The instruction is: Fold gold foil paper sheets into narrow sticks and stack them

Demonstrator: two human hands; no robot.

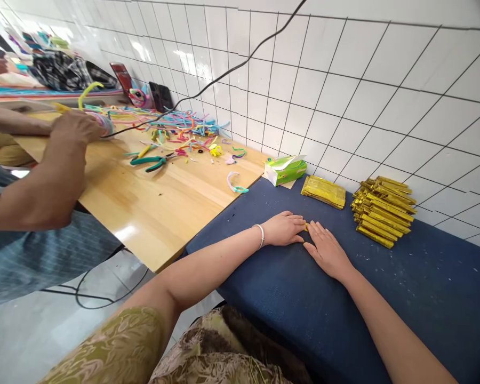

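Observation:
My left hand (283,229), with a white bangle at the wrist, lies flat on the dark blue tabletop (288,277). Close beside it my right hand (328,252) is also flat, fingers stretched out and angled toward the left one. A bit of gold foil paper (306,227) shows between the fingertips; most of it is hidden beneath the hands. Beyond them lies a flat stack of gold foil paper sheets (324,192). A heap of folded gold paper strips (384,212) sits farther right, near the wall.
A green tissue packet (286,170) stands by the tiled wall (324,90). On the wooden table (144,208) to the left are green-handled pliers (156,161) and colourful fuzzy stems (192,124). A co-worker's hand (74,128) works there, and a black cable (224,74) crosses above.

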